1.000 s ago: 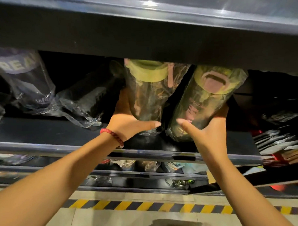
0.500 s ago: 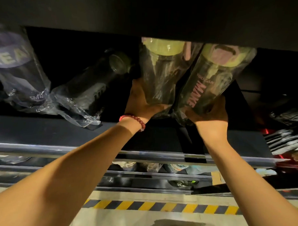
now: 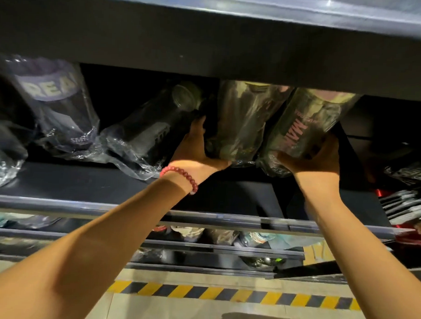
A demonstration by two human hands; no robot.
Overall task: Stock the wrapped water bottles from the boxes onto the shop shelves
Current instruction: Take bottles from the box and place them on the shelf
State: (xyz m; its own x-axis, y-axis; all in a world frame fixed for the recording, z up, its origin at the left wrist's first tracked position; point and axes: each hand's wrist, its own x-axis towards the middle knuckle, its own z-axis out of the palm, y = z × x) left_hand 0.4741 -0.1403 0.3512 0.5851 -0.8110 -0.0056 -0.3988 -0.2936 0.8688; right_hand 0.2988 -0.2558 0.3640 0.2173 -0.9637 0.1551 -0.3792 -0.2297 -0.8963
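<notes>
Two wrapped green camouflage water bottles stand side by side, deep on the dark shelf (image 3: 108,186). My left hand (image 3: 195,149) grips the base and left side of the left bottle (image 3: 241,127). My right hand (image 3: 317,160) cups the bottom of the right bottle (image 3: 303,129), which shows pink lettering and leans left against the other. The upper shelf's edge (image 3: 208,44) hides both lids.
A wrapped black bottle (image 3: 153,128) leans just left of my left hand, and a purple-banded wrapped bottle (image 3: 61,106) stands further left. Dark packaged goods (image 3: 403,202) lie at the right. Lower shelves (image 3: 225,250) hold more wrapped bottles. Hazard-striped floor (image 3: 224,293) runs below.
Both hands have pushed the two bottles back from the shelf's front edge into the shelf. The lids have slipped out of sight under the upper shelf.
</notes>
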